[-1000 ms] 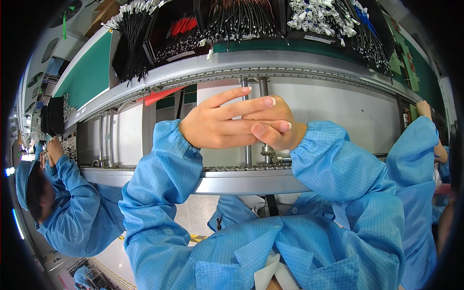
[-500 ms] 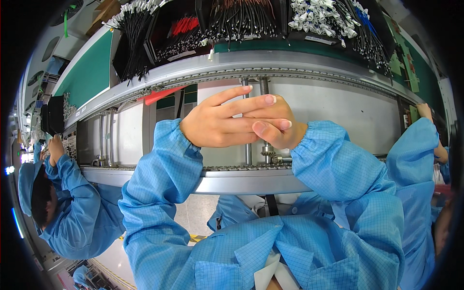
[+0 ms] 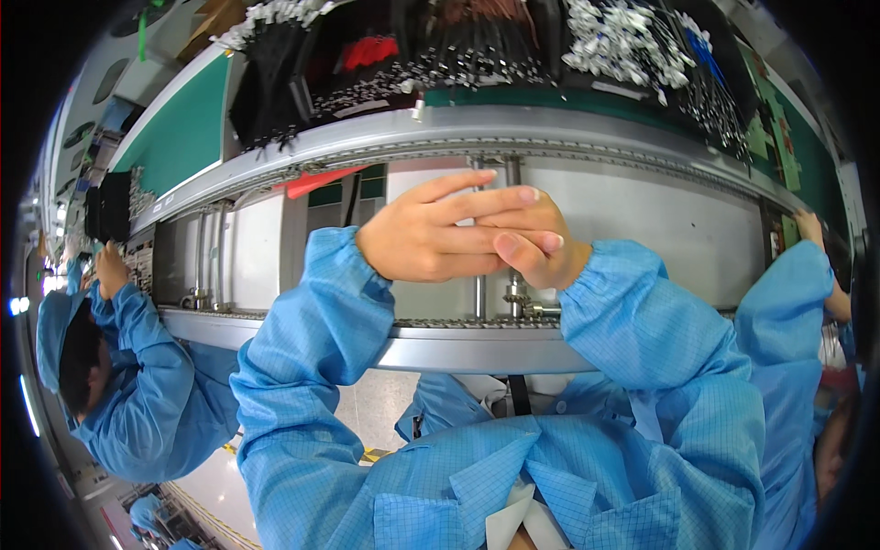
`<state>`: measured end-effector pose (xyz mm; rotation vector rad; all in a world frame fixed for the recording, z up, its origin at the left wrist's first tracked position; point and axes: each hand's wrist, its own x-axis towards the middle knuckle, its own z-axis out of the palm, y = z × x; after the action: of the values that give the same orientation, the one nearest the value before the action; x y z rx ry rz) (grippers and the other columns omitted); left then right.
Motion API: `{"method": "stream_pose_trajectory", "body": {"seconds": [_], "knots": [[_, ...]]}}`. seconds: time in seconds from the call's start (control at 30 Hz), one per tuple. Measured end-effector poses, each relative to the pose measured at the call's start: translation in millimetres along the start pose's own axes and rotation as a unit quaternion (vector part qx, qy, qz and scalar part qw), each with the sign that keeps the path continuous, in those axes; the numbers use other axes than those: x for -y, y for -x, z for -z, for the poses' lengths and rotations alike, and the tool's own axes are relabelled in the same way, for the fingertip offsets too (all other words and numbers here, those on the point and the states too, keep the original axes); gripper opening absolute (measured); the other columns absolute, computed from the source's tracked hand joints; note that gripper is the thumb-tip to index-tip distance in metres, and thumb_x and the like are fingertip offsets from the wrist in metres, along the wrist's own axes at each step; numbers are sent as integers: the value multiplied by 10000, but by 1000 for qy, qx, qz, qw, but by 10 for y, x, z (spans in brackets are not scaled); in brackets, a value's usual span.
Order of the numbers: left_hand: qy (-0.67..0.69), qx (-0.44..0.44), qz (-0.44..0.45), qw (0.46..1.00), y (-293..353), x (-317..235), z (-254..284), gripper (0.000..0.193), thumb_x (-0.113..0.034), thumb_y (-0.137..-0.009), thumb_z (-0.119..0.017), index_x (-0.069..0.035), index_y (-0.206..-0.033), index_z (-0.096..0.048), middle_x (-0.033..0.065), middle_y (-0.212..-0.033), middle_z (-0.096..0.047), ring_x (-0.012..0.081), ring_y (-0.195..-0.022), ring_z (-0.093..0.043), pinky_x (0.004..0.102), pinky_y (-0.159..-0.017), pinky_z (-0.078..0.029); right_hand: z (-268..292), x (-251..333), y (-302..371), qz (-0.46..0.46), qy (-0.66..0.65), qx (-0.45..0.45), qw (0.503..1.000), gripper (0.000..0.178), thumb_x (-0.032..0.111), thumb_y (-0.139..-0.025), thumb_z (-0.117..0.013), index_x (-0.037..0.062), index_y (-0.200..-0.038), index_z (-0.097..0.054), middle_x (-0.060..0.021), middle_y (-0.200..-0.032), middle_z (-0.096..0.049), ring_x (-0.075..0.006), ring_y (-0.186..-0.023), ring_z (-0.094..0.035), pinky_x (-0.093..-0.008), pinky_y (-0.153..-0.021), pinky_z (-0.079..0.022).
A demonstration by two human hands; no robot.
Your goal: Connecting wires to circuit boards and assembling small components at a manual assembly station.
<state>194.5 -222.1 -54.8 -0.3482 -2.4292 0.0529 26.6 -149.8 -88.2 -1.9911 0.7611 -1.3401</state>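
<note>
In front of my chest both bare hands meet above the conveyor, and I see no object between them. My left hand [image 3: 424,231] reaches across with its fingers stretched out and spread, the fingertips lying over the other hand. My right hand [image 3: 547,240] is folded against it from the right, its thumb laid on the left hand's lower fingers. The rest of the right hand's fingers are mostly hidden behind the left hand. Blue checked sleeves are gathered at both wrists.
Dark bins of cables with white connectors [image 3: 628,46], black leads and red pieces [image 3: 369,52] stand beyond the conveyor's far rail [image 3: 440,128]. The near rail [image 3: 477,356] passes below my hands. Co-workers in blue sit left [image 3: 156,394] and right [image 3: 779,321].
The whole scene has shifted slightly right and down in the picture. My hands keep nearly the same joined pose.
</note>
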Motion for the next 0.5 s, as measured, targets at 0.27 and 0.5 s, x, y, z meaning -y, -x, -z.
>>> {"method": "stream_pose_trajectory", "body": {"seconds": [0.27, 0.5], "knots": [[44, -58, -17, 997, -7, -42, 60, 123, -99, -585, -677, -97, -703, -642, 10, -1073, -637, 226, -880, -609, 299, -588, -505, -100, -118, 10, 85, 18, 15, 996, 284, 280, -839, -495, 45, -696, -565, -78, -621, -534, -271, -540, -528, -347, -472, -414], [23, -11, 39, 999, 154, 31, 251, 165, -97, -628, -648, -79, -792, -664, 43, -1049, -641, 176, -724, -594, 269, -539, -494, -17, -114, 9, -31, 22, 23, 999, 248, 250, -820, -541, 30, -783, -651, -111, -616, -579, -262, -510, -547, -347, -489, -432]]}}
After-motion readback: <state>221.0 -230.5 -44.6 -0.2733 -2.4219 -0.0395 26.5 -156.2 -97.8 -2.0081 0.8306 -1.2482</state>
